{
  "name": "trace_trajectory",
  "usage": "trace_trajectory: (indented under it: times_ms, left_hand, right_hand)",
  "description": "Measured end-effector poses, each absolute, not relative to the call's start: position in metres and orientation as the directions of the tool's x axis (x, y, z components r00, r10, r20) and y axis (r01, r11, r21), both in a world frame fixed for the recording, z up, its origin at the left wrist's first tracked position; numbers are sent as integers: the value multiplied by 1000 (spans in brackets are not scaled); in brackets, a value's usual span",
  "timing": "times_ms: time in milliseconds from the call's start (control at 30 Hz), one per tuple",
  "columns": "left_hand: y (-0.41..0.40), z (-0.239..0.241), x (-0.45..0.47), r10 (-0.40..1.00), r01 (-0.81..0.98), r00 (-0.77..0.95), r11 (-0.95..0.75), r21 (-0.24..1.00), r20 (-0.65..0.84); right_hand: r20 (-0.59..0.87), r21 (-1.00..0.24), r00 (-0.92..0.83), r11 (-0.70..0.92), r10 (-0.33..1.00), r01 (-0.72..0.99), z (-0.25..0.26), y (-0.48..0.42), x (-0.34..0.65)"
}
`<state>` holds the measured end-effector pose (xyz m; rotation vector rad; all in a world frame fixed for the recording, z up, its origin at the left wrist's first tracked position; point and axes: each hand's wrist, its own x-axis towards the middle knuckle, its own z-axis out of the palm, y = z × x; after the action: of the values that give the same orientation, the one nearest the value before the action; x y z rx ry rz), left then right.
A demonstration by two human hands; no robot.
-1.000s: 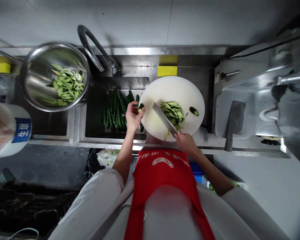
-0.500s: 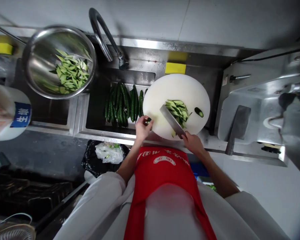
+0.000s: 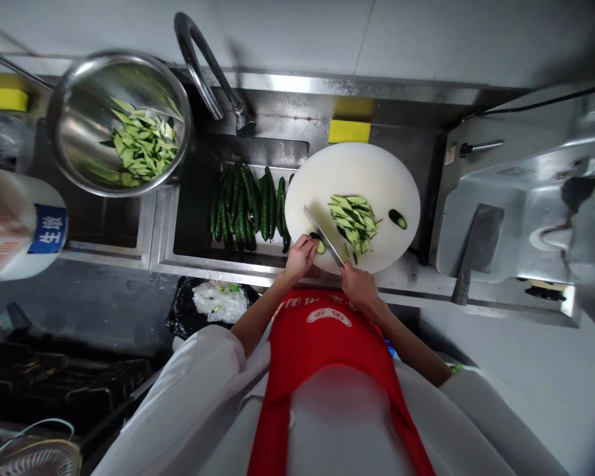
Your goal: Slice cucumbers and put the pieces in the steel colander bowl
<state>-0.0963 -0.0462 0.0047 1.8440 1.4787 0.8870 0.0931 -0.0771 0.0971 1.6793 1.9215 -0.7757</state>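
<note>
My left hand (image 3: 301, 256) pinches a short piece of cucumber (image 3: 319, 244) at the lower left of the round white cutting board (image 3: 364, 162). My right hand (image 3: 358, 284) is closed round the handle of a kitchen knife (image 3: 326, 238). The blade slants up and left across the board, right beside the held piece; whether it touches is unclear. A pile of cut cucumber slices (image 3: 356, 223) lies to the right of the blade. Farther right on the board is a loose cucumber end (image 3: 397, 219).
Whole cucumbers (image 3: 238, 205) lie in the sink left of the board, under a curved faucet (image 3: 198, 59). A steel bowl (image 3: 69, 125) with cucumber slices stands farther left. Behind the board sits a yellow sponge (image 3: 350, 131). A cleaver (image 3: 476, 248) rests at the right.
My left hand has moved right, bringing the cucumber piece onto the board. The knife has shifted left, away from the slice pile, toward that piece.
</note>
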Motion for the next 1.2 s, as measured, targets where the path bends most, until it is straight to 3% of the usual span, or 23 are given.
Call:
trace_trajectory:
  times_ms: [200,367,1200]
  left_hand:
    - [-42,-3,-94,960,628,260,-249,737,103]
    - [-42,-6,-98,951,593,278,-280,755,134]
    - [-35,-23,-115,882,487,387,-444,752,270]
  right_hand:
    - [-687,-91,-157,131,709,987,108,-84,90]
    - [-702,-45,-102,99,705,994,108,-77,72]
    - [-689,-61,-70,39,722,997,112,-63,48]
